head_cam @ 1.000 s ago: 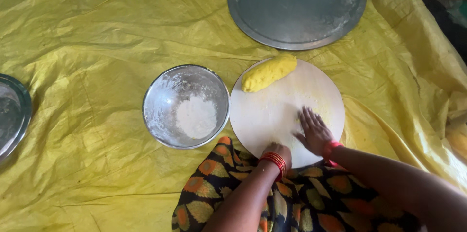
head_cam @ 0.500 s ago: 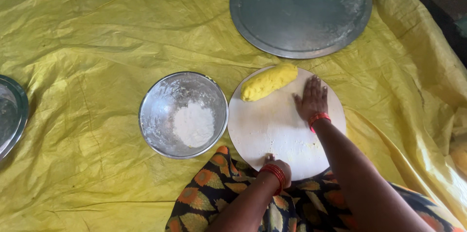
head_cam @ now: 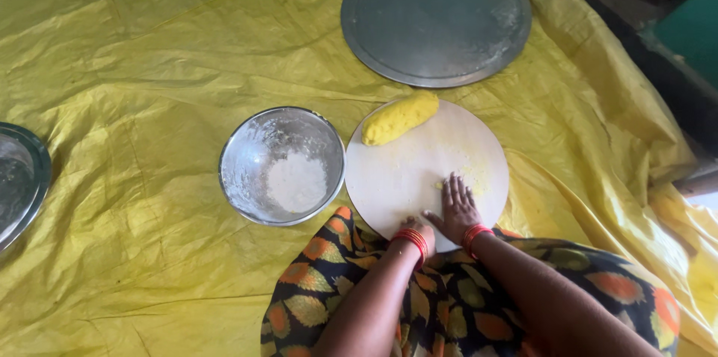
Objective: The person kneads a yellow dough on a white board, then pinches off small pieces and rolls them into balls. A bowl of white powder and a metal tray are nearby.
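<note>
A round pale rolling board (head_cam: 419,162) lies on a yellow sheet in front of me. A log of yellow dough (head_cam: 399,118) rests at the board's far left edge. My right hand (head_cam: 456,207) lies flat, fingers spread, on the near part of the board, with yellow crumbs by the fingertips. My left hand (head_cam: 420,228) grips the board's near rim, its fingers curled under and partly hidden. Both wrists wear red bangles.
A steel bowl (head_cam: 247,149) holding white flour sits left of the board. A large round steel plate (head_cam: 436,16) lies beyond it. Another steel plate (head_cam: 30,177) shows at the left edge. Patterned cloth (head_cam: 464,297) covers my lap. A dark ledge runs along the right.
My right hand slid from near the dough at the board's far side back to the near part of the board. The left hand stayed at the rim.
</note>
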